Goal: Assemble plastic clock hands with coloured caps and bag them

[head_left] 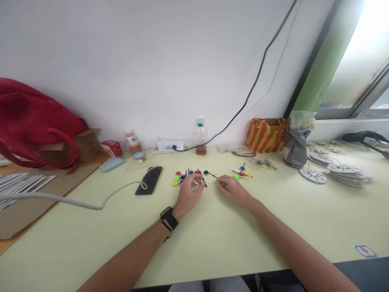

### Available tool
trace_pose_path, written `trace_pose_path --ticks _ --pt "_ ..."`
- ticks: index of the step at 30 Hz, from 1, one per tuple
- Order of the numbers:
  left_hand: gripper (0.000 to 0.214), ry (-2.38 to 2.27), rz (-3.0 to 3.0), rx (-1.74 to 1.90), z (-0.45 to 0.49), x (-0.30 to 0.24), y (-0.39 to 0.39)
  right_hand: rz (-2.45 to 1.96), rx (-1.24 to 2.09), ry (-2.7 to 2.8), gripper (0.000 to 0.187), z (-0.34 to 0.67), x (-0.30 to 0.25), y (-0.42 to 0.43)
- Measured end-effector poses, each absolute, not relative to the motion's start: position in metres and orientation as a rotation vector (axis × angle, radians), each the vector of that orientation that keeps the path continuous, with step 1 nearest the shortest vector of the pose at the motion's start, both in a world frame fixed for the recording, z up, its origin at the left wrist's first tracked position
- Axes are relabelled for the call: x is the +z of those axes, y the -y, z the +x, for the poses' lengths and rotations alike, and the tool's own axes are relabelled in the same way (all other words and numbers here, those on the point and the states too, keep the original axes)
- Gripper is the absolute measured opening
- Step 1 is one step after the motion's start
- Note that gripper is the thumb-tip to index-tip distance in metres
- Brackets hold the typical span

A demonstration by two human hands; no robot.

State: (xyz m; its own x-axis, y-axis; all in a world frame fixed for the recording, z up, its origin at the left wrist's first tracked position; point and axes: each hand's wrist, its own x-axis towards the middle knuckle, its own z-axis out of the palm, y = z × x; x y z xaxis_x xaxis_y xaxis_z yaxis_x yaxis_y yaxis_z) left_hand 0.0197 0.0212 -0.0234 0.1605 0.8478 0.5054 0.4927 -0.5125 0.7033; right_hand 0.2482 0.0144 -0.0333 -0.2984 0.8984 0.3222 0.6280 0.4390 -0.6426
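My left hand (190, 192), with a black watch (169, 217) on its wrist, is closed with thumb and forefinger around a small black piece (205, 183). Just behind its fingers lies a cluster of small round coloured pieces, among them a yellow one (175, 183) and a red one (178, 173); my fingers hide part of the group. My right hand (232, 190) pinches the near end of a thin black stick (213, 175). The stick's far end points toward a round black piece (206, 172). To the right lie several coloured sticks and discs (241, 172).
A black phone (154, 178) with a grey cable lies left of my hands. Toward the wall stand a bottle (201, 140), a power strip (167, 146) and a striped bag (264, 136). Stacked discs (346, 174) sit at right, a red bag (39, 117) at left.
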Motion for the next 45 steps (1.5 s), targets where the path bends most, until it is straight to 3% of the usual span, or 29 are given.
trace_pose_path --ticks 3,7,10,15,18,22,31,45 --pt "0.021 -1.287 2.087 1.293 0.019 -0.024 -0.022 -1.338 0.47 2.02 0.017 0.248 -0.03 -0.014" --pt "0.02 -1.267 2.126 1.258 0.019 -0.025 -0.021 -1.569 0.295 1.945 0.046 0.25 -0.025 -0.011" --pt "0.026 -1.207 2.224 1.146 0.02 -0.024 -0.016 -1.651 0.229 1.917 0.055 0.253 -0.022 -0.01" --pt "0.042 -1.029 2.429 0.896 0.02 -0.022 -0.005 -1.611 0.281 2.012 0.053 0.259 -0.019 -0.01" --pt "0.027 -0.952 2.478 0.811 0.02 -0.022 -0.004 -1.488 0.478 2.071 0.048 0.26 -0.016 -0.008" --pt "0.014 -0.935 2.413 0.825 0.019 -0.021 -0.004 -1.246 0.935 2.064 0.022 0.257 -0.009 -0.002" --pt "0.023 -1.006 2.014 1.204 0.022 -0.02 -0.012 -1.034 1.177 1.905 0.041 0.253 0.017 0.011" --pt "0.035 -0.912 1.505 1.163 0.021 -0.025 -0.024 -1.055 1.274 1.526 0.043 0.255 0.008 0.0"
